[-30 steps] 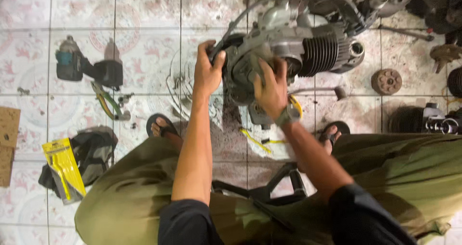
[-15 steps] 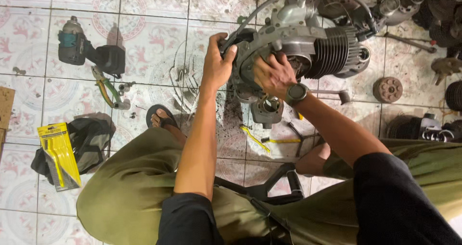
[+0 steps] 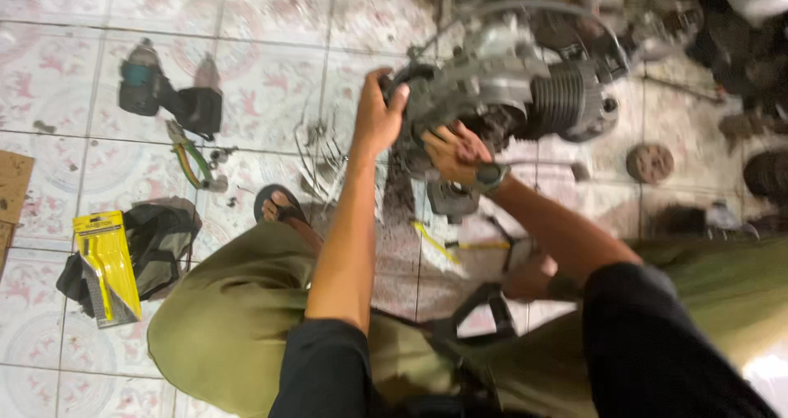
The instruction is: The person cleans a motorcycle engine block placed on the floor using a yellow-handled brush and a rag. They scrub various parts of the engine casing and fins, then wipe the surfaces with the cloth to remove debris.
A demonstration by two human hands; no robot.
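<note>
The engine sits on the tiled floor at the top centre, between the person's feet: a lumpy grey cast-metal block, greasy and dull, with a round, closely finned cylinder jutting to the right and a thin curved tube arching over its top. The left hand grips the block's near left edge, fingers clamped over the casing with the thumb up against it. The right hand presses into the block's lower front, fingers curled tight on a dark part there; a watch with a round face wraps that wrist. Motion blur softens the fine detail of both grips.

Just below the engine lie a yellow-handled tool and a slim metal bar. A sandalled foot rests left of the engine, beside a scatter of thin bent wires. Further left lie pliers with green-yellow grips, then a chunky teal and black power drill. Lower left, a flat yellow pack leans on a crumpled dark cloth bag. To the right, a round rusty toothed disc lies flat on the glossy, patterned tiles.
</note>
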